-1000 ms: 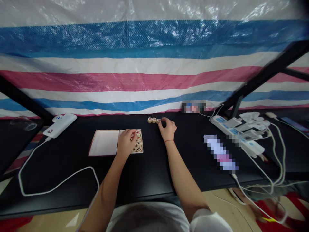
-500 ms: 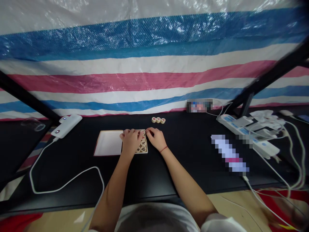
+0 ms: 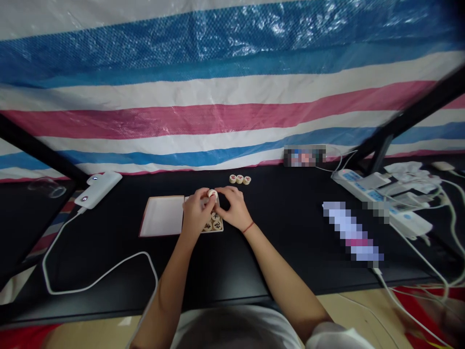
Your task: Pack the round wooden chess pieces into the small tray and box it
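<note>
Just above the open box, my left hand pinches a round Chinese chess piece with a red character facing up. My right hand is at the piece's right side, thumb and forefinger apart. Its forefinger tip is at the piece's edge; whether it touches is hard to tell. Inside the box lie several more pieces with black characters, partly covered by my left hand. The box's lid, white inside, lies to the left. Behind my right hand stand three red-marked pieces in a row.
A white power bank with a cable lies at the left. To the right are a blurred phone-like slab on a cable and a power strip with chargers. A striped plastic sheet hangs behind the black table.
My left hand has lifted a red-marked piece from the box. My right hand has shifted slightly left, and its fingers have opened around the piece's right side.
</note>
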`<state>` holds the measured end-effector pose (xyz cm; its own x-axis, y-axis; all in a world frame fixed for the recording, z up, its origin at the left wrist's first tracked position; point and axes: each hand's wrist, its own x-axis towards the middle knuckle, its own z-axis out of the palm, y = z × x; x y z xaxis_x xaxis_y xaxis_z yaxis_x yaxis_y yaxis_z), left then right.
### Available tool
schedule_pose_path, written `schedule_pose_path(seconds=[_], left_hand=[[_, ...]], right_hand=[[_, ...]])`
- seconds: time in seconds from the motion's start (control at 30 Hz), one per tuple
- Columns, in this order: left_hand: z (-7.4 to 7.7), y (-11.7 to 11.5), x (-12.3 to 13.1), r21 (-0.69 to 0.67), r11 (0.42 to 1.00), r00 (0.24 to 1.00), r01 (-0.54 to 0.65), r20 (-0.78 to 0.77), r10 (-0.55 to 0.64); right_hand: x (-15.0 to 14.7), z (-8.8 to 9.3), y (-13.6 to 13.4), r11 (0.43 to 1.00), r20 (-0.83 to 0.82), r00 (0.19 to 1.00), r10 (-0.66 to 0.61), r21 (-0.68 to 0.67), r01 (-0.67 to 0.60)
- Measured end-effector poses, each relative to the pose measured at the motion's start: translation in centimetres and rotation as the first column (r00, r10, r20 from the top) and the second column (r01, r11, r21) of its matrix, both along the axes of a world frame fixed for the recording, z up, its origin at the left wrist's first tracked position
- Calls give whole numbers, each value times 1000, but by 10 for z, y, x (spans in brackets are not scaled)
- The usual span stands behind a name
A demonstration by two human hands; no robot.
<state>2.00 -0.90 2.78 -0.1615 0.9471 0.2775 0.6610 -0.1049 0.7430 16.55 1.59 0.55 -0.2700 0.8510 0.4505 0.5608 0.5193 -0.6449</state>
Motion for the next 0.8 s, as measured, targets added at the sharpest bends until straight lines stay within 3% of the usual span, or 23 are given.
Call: schedule_pose_path(seconds=[0.17,0.27,0.33,0.4,0.47,0.53,0.63,0.7,0.77,0.8], left_hand=[[-3,-5,-3,-1,1000,991,27,134,-27],[-8,-5,-4,39,998,978,-47,204,38],[-11,-4,-7,46,996,959,-71,276,56],[-14,-1,-9,65,996,938,-64,345,38],[-17,1,-10,78,995,918,-56,396,20],[-21,2,-10,61,996,899,-61,437,28],[-24,3,-9,20,998,886,-57,462,41],[-24,3,-7,19,999,902,-39,431,27],[-23,2,-5,48,999,946,-23,323,6],[-21,0,-4,72,997,972,-15,237,-3]], right_hand=[[1,3,-1,999,-33,999,1,49,1],[20,-3,13,981,-60,985,-162,102,167],[41,-10,25,918,-86,922,-377,96,384],[61,-19,36,819,-58,819,-571,28,573],[77,-28,45,748,27,751,-660,-69,660],[83,-35,50,717,116,730,-674,-137,684],[80,-33,50,714,167,728,-665,-143,685],[70,-24,45,728,103,734,-671,-91,679],[56,-11,36,807,-23,806,-591,-32,590],[48,-5,29,881,-83,877,-472,-12,473]])
